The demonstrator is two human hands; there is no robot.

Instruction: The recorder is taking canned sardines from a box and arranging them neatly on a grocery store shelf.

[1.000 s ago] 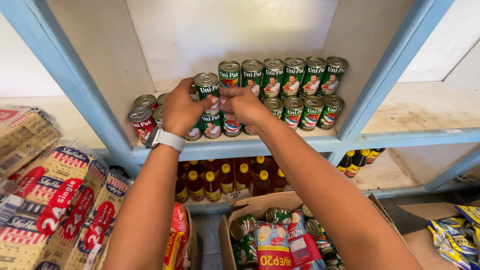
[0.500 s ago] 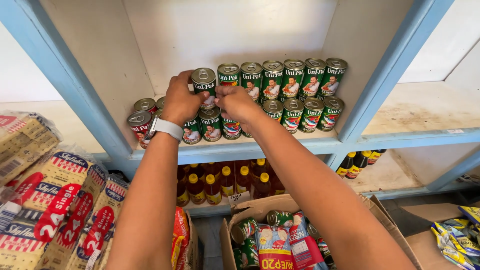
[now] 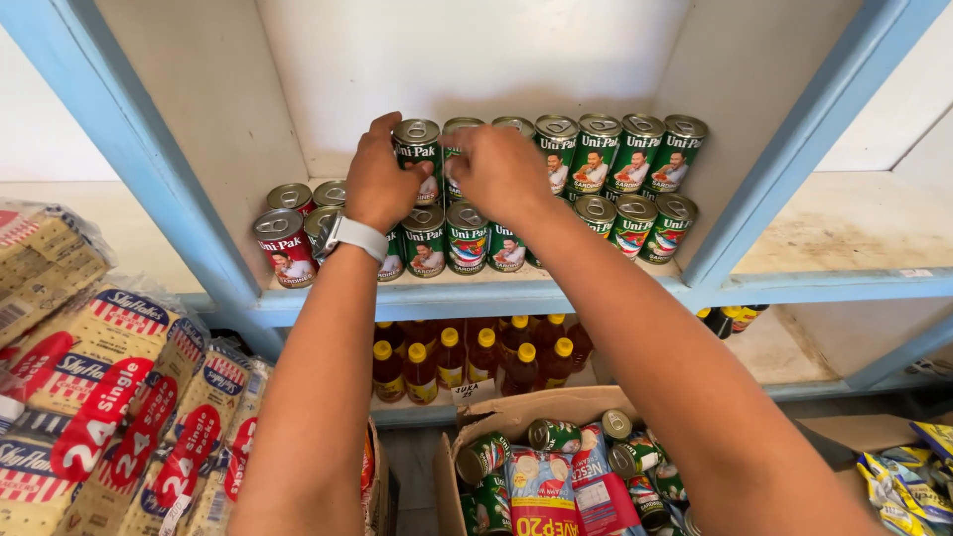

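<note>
Green-labelled tins stand in two stacked rows on a blue-framed shelf [image 3: 556, 294]. My left hand [image 3: 379, 179], with a white watch band at the wrist, grips the leftmost tin of the upper row [image 3: 418, 159]. My right hand [image 3: 498, 169] rests on the tins just to the right of it, covering them. More green tins [image 3: 635, 151] fill the upper row to the right. Red-labelled tins [image 3: 283, 246] stand at the left end of the lower row.
Small brown bottles with yellow caps [image 3: 467, 359] stand on the shelf below. An open cardboard box [image 3: 516, 412] holds more tins and sachets. Stacked cracker packs [image 3: 109, 397] lie at the left. Yellow and blue packets [image 3: 913, 467] lie at the lower right.
Both hands have risen from the lower row of tins to the upper row. The left hand has carried a green tin up to the left end of the top row.
</note>
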